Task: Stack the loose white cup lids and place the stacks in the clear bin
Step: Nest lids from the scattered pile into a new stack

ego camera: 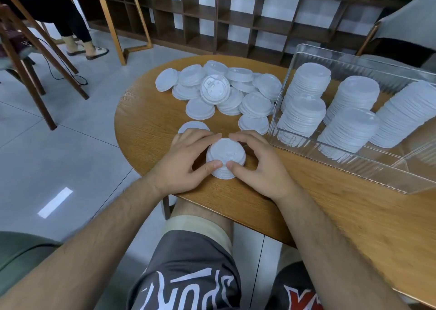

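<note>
Matt white plastic lids sit on a grainy wood table. The bin is clear ribbed plastic, and the floor tiles gleam glossy.

Rounded wooden table, loose white lids heaped toward its far edge, single lid set apart, short lid stack stood by the near edge, clear bin placed along the right side.

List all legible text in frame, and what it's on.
"SPOR": white letters, upside down to the camera and cut by the frame edge, on the dark grey fabric shorts.
Red and white letters on the shorts' right leg: cut off, unreadable.
Raised marks on the upturned white plastic cup lid: too small to read.
</note>
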The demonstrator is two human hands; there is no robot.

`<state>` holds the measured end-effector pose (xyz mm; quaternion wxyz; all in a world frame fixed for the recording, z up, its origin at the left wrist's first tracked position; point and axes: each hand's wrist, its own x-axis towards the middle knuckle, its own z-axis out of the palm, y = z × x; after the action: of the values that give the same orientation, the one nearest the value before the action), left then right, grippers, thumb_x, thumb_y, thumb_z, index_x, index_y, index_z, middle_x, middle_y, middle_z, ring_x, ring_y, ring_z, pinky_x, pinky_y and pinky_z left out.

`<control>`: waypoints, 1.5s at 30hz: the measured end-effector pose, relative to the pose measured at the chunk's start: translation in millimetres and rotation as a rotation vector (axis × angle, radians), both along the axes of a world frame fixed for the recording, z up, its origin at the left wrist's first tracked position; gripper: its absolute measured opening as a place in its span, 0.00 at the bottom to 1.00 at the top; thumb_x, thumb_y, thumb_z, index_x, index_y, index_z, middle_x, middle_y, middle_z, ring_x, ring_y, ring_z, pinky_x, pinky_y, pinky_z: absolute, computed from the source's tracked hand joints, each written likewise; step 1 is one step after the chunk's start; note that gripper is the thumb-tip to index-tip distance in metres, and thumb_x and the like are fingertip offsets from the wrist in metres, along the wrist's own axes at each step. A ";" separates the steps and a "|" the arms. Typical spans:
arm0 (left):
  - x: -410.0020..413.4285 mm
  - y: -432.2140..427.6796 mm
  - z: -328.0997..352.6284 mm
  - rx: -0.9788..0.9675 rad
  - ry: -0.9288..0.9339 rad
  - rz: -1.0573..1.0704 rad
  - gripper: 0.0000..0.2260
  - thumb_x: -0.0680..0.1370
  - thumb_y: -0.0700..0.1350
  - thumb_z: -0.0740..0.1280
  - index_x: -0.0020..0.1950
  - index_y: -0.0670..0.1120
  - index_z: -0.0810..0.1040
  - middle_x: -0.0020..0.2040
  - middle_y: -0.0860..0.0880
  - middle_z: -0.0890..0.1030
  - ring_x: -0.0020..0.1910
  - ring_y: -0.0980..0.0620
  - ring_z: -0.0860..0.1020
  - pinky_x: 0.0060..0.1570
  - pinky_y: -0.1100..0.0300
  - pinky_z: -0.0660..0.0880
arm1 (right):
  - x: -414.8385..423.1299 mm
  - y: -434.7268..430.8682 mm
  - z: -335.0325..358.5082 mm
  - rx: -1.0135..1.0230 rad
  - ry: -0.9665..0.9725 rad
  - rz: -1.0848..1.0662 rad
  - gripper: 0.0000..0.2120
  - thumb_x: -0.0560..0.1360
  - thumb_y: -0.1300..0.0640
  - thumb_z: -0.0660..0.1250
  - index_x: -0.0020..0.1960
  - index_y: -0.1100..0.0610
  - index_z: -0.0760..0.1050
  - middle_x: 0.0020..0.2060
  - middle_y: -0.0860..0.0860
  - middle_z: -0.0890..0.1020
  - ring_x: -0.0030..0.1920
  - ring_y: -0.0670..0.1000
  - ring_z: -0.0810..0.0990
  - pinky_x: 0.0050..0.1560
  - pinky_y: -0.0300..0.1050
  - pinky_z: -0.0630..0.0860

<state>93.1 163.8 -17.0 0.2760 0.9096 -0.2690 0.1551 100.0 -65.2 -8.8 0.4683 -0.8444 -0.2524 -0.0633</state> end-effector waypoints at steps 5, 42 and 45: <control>1.7 0.3 -0.2 0.012 0.019 -0.013 0.27 0.80 0.62 0.62 0.75 0.49 0.72 0.68 0.55 0.74 0.68 0.56 0.69 0.66 0.60 0.60 | 2.1 0.4 -3.6 -0.032 0.009 0.011 0.27 0.71 0.50 0.72 0.68 0.59 0.77 0.62 0.49 0.77 0.65 0.45 0.75 0.68 0.41 0.70; 1.2 8.2 9.1 -0.424 0.138 0.262 0.23 0.75 0.63 0.68 0.67 0.56 0.78 0.60 0.60 0.75 0.64 0.59 0.70 0.68 0.56 0.67 | 20.7 19.1 27.8 -0.045 0.150 -0.036 0.22 0.75 0.49 0.75 0.68 0.46 0.76 0.60 0.39 0.77 0.62 0.37 0.75 0.63 0.29 0.70; 0.1 -3.0 10.0 -0.453 0.171 0.178 0.23 0.73 0.62 0.70 0.65 0.54 0.79 0.60 0.59 0.77 0.64 0.56 0.72 0.67 0.51 0.71 | 13.6 2.8 18.8 0.013 0.081 -0.055 0.23 0.74 0.51 0.75 0.68 0.51 0.77 0.59 0.44 0.77 0.62 0.42 0.76 0.64 0.33 0.70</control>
<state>93.2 160.8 -7.0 0.4797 0.8545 -0.1223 0.1578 113.6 -62.3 10.0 0.4817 -0.8498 -0.2095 -0.0438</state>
